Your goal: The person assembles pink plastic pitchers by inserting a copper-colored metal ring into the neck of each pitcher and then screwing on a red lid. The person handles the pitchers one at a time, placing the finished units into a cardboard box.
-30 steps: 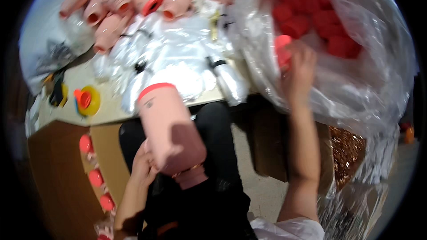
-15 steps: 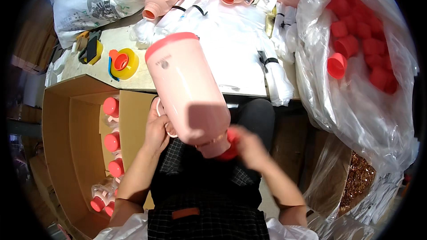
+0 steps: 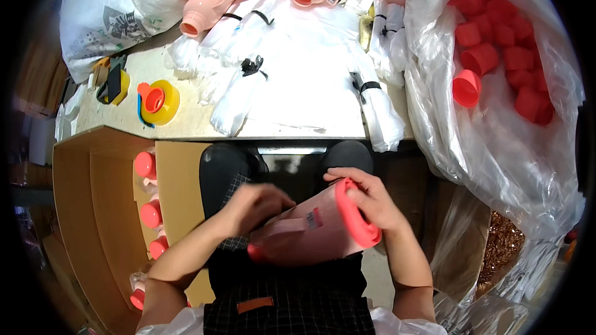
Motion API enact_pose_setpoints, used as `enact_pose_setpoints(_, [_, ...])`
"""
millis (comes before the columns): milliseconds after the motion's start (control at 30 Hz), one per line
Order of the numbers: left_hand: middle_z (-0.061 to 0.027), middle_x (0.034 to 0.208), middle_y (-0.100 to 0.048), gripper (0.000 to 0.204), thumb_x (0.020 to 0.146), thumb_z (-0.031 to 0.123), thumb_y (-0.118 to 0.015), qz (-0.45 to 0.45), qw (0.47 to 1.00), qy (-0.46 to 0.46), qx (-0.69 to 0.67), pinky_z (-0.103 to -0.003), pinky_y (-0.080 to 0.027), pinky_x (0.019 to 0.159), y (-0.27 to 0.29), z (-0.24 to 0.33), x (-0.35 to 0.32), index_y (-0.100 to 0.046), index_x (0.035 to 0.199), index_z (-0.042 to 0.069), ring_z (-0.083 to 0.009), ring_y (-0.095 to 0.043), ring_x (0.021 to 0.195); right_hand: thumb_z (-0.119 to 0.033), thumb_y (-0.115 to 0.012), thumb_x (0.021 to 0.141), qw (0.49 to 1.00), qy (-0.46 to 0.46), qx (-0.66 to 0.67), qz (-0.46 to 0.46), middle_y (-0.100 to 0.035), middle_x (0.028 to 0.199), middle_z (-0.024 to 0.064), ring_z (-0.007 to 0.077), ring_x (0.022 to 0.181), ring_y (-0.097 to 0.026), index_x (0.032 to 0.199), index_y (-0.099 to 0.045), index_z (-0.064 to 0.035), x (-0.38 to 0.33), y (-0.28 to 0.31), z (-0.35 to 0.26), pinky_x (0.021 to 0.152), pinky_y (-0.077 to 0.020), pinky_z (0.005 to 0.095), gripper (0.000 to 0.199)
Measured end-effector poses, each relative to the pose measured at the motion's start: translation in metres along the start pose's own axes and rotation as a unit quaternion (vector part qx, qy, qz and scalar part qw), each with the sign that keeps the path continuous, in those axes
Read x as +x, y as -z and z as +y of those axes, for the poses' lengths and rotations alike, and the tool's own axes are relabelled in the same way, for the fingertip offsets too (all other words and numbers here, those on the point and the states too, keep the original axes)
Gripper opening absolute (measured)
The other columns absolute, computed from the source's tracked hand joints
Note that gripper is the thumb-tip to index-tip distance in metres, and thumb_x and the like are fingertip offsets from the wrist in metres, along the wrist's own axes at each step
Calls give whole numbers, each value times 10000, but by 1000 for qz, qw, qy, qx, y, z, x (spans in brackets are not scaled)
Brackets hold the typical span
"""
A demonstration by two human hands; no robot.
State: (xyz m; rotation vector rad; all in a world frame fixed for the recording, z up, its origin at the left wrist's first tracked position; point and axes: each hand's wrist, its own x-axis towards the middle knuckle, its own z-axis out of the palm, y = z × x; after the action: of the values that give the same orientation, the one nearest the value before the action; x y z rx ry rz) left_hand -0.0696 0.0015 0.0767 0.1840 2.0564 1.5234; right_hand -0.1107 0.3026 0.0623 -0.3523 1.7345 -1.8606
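A pink thermos jug point(image 3: 298, 232) lies tilted across my lap, its red base up at the right and its red cap point(image 3: 255, 253) down at the left. My right hand point(image 3: 369, 198) grips the jug by the base, thumb on the bottom and fingers over the far rim. The handle point(image 3: 292, 226) faces up, with a small pink label beside it. Over the far side of the jug, near the handle, is my left hand point(image 3: 257, 206). It is blurred and its fingertips are partly hidden, so its grip does not show.
An open carton point(image 3: 180, 211) at the left holds several red-capped jugs. Uncapped pink jugs point(image 3: 211, 3) lie along the table's back. White plastic sleeves point(image 3: 298, 74) cover the middle. A clear bag point(image 3: 434, 111) of red caps point(image 3: 467, 89) stands right; yellow tape point(image 3: 166, 111) lies left.
The jug has tipped over and dropped toward my lap, base now at the right. My right hand has moved from the cap end to the base; my left hand has left the handle.
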Motion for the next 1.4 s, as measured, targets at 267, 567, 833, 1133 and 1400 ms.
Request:
enact_pose_setpoints(267, [-153, 873, -636, 125, 861, 135, -654, 276, 868, -206, 359, -440, -484, 812, 42, -28, 243, -684, 797, 32, -360, -606, 900, 9, -634, 813, 980, 102, -169, -15, -676, 1171, 168, 300, 1095, -642, 1204, -671, -2, 33, -9, -14, 939, -490, 370, 393])
enact_pose_setpoints(567, [-121, 924, -750, 241, 986, 181, -565, 74, 976, -35, -200, -316, -531, 797, 31, 10, 214, -707, 920, -1, -161, -685, 841, -225, -816, 838, 936, 34, -140, 321, -717, 818, 141, 223, 725, -697, 920, -706, -13, 103, 19, 29, 676, -541, 327, 253])
enact_pose_setpoints(833, [-108, 984, -705, 214, 973, 163, -565, 70, 962, -204, -167, -320, -533, 826, -10, 11, 149, -657, 966, -29, -183, -676, 927, -66, -737, 864, 951, 127, -46, 278, -713, 809, 75, 153, 759, -653, 936, -700, -3, 85, 6, 16, 728, -531, 306, 102])
enact_pose_setpoints(1133, [-5, 826, -544, 227, 808, -113, -679, 54, 985, -159, -39, -233, -457, 707, 10, -43, 117, -585, 960, 28, -71, -513, 773, -105, -506, 1034, 791, 124, 410, 437, -587, 844, 62, 164, 692, -554, 981, -564, -28, 14, 32, 84, 618, -492, 292, 110])
enact_pose_setpoints(1400, [-124, 930, -534, 729, 709, 69, -773, 178, 955, -149, 183, -399, -486, 780, 16, -7, -32, -445, 1360, 66, -328, -583, 863, -80, -581, 955, 907, 181, 129, 357, -564, 1052, 143, 280, 989, -575, 917, -588, -5, -42, -133, 111, 873, -464, 359, 84])
